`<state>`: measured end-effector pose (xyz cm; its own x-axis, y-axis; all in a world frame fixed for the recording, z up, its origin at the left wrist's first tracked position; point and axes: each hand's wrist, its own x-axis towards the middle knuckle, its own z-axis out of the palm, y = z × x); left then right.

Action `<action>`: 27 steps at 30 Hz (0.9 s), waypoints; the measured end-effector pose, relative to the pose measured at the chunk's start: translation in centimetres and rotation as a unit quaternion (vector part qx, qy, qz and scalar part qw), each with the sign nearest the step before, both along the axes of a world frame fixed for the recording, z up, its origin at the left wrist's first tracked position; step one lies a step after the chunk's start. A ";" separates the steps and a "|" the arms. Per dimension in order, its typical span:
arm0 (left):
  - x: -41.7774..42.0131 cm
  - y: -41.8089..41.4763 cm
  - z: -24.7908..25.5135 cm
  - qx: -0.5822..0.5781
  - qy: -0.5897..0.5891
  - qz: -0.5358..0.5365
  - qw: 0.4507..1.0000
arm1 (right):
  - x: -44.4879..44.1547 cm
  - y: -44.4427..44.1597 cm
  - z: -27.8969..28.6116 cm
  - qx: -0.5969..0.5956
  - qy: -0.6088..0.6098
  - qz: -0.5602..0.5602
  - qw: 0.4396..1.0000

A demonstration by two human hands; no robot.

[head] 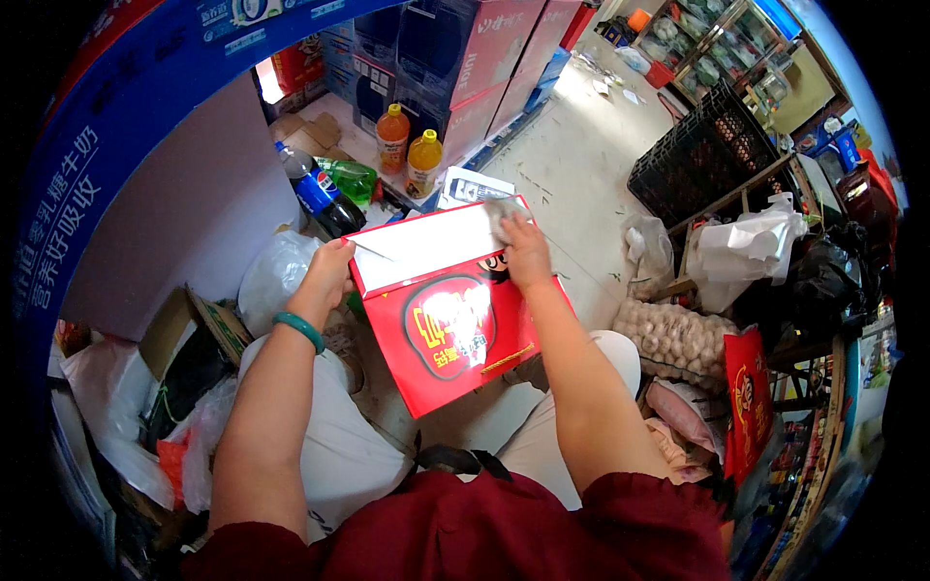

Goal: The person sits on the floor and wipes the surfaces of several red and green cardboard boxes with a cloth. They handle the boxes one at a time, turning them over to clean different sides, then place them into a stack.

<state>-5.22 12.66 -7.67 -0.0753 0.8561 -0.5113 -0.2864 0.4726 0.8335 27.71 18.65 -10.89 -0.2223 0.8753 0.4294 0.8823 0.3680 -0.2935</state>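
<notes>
A glossy red printed carton point(396, 356) with yellow lettering and a cartoon figure is held tilted above my knees. Its upper panel, or flap, is white inside with a red rim. My left hand point(333, 272) grips the carton's left upper corner, thumb over the edge; a green bangle point(299, 330) circles that wrist. In my right hand point(527, 250) is a greyish cloth point(501, 214), pressed against the white panel near its right upper corner and slightly blurred. The carton's underside and the fingers behind it are hidden.
Soda bottles point(320, 189) and two juice bottles point(393, 138) stand or lie by stacked drink cartons point(479, 65) ahead. To the right are a black plastic crate point(701, 152), a net sack of garlic point(672, 341) and another red printed package point(748, 407). Plastic bags point(276, 279) lie at left.
</notes>
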 end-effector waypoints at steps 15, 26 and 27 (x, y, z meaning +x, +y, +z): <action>-2.9 0.5 2.1 0.140 -0.123 0.134 0.973 | 7.7 -6.4 1.5 -0.188 0.256 -0.230 0.920; -1.5 -0.5 0.9 0.084 -0.176 -0.015 0.981 | 10.2 -12.8 3.0 -0.341 0.388 -0.185 0.836; -1.8 -0.3 1.3 0.085 -0.185 -0.012 0.979 | 10.7 -13.2 3.5 -0.327 0.443 -0.176 0.816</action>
